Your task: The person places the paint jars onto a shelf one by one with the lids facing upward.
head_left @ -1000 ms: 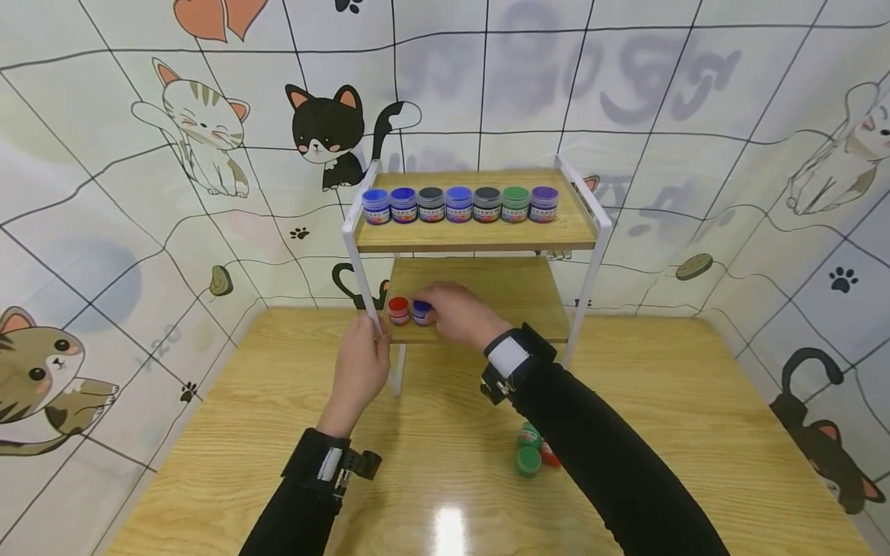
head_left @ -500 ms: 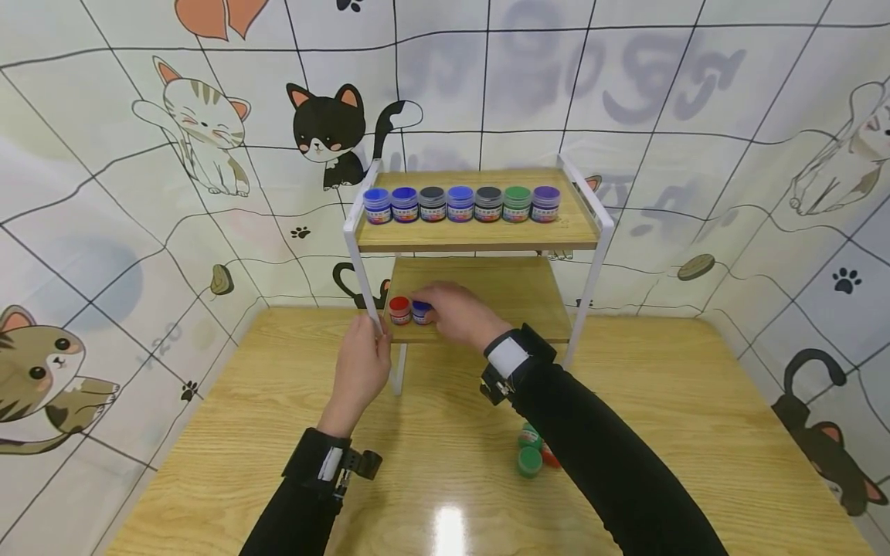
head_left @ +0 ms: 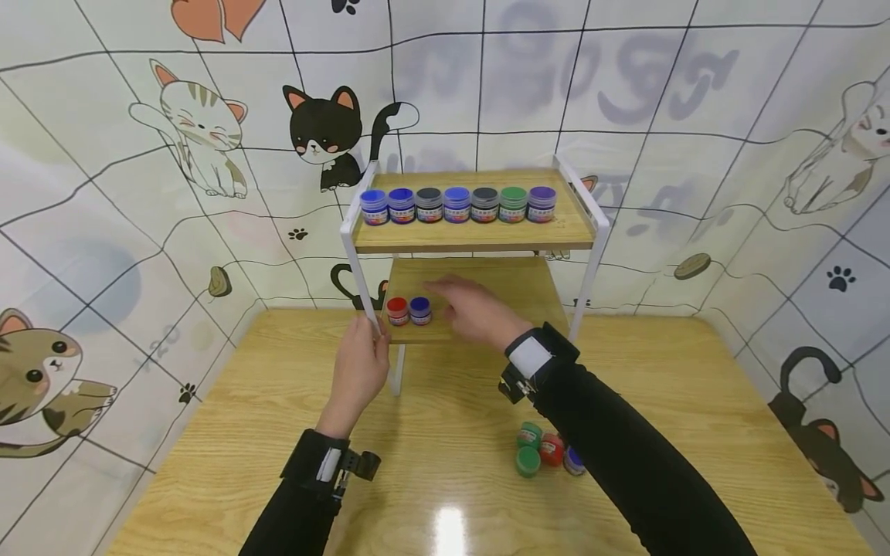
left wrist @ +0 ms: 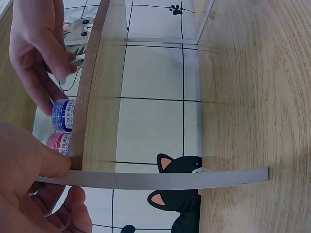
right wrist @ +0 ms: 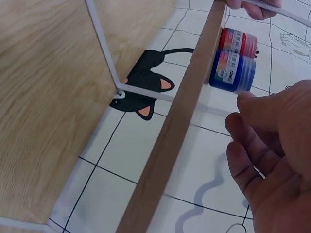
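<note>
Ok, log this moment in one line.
left hand: grips rack post | lower shelf: red jar, blue jar | right hand: empty, beside that blue jar | upper shelf: seven jars

Both arms wear long black sleeves, the left sleeve and the right sleeve, plain and close-fitting; the lower edge of the right one looks slightly rumpled. Over each wrist goes a wide black strap, the left strap and the right strap. Each carries a flat, four-sided white patch, the left patch narrow, the right patch broader. A small, blocky black device sticks out from each strap, with a shiny bit beside it. The left hand and right hand are bare, without gloves.
</note>
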`<state>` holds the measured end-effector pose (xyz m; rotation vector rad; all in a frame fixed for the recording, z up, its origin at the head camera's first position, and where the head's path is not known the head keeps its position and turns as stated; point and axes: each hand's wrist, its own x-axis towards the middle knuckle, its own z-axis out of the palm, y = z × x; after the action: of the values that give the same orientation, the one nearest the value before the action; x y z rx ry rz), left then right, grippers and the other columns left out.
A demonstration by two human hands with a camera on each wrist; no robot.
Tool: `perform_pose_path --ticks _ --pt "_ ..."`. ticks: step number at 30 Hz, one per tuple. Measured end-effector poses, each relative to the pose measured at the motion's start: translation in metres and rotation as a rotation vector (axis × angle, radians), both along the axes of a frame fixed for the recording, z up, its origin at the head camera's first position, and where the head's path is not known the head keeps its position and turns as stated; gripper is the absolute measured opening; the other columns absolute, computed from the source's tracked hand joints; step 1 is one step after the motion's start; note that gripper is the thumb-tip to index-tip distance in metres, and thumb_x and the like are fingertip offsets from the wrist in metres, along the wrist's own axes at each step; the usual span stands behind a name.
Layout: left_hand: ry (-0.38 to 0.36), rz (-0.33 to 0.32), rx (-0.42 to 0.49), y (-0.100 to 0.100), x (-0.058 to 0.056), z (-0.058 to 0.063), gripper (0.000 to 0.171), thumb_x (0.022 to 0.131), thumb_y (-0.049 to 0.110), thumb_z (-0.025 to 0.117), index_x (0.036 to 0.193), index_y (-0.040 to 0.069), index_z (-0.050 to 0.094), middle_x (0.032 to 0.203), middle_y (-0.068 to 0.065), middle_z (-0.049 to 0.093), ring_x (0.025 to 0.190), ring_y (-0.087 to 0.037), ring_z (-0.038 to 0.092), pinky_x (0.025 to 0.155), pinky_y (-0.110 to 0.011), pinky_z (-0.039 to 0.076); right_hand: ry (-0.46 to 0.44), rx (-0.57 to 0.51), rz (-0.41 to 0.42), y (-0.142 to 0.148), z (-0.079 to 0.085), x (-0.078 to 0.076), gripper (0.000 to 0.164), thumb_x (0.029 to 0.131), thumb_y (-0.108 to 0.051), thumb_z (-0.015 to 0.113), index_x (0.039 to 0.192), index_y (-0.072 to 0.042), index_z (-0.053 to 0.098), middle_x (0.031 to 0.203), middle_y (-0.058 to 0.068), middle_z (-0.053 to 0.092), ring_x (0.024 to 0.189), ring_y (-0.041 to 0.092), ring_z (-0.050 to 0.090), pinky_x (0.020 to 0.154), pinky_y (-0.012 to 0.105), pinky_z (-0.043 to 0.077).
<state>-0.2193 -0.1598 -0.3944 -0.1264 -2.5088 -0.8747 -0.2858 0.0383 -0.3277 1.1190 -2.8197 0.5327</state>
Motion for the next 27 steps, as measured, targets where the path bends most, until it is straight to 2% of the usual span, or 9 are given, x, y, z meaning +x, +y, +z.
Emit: perform_pose_path --ticks 5,10,19,27 --pt "0.003 -0.007 -0.001 -0.001 0.000 -0.001 0.009 0.094 0.003 0.058 0.101 -0.002 0.054 0.092 -0.015 0.056 0.077 -0.027 0.055 0.063 -0.034 0.046 0.024 -0.019 -0.003 0.012 0.004 0.007 0.053 0.094 -0.003 0.060 0.144 -0.009 0.046 0.143 0.010 0.052 0.132 0.026 0.050 0.109 0.039 0.042" --pt "-0.015 -0.008 0.003 -0.002 -0.001 -0.002 0.008 0.095 0.004 0.056 0.101 -0.001 0.054 0.093 -0.016 0.056 0.080 -0.028 0.057 0.064 -0.036 0.048 0.044 -0.013 0.000 0.019 0.006 0.013 0.044 0.093 -0.004 0.061 0.137 -0.009 0.053 0.135 0.008 0.058 0.124 0.024 0.056 0.103 0.038 0.048" --pt "-0.012 -0.009 0.007 -0.002 -0.001 -0.002 0.009 0.095 0.003 0.057 0.100 -0.002 0.054 0.091 -0.016 0.055 0.078 -0.028 0.056 0.063 -0.036 0.046 0.094 -0.003 0.075 0.027 0.002 0.026 0.025 0.091 -0.003 0.065 0.114 -0.012 0.063 0.114 0.001 0.066 0.106 0.017 0.064 0.092 0.033 0.053" --pt "-0.017 -0.004 0.001 0.000 -0.001 -0.001 0.009 0.094 0.004 0.058 0.101 -0.001 0.054 0.092 -0.016 0.056 0.078 -0.029 0.055 0.064 -0.037 0.046 0.111 0.004 0.161 0.041 -0.010 0.039 0.012 0.092 -0.005 0.064 0.096 -0.016 0.060 0.095 -0.005 0.061 0.085 0.009 0.058 0.075 0.025 0.051"
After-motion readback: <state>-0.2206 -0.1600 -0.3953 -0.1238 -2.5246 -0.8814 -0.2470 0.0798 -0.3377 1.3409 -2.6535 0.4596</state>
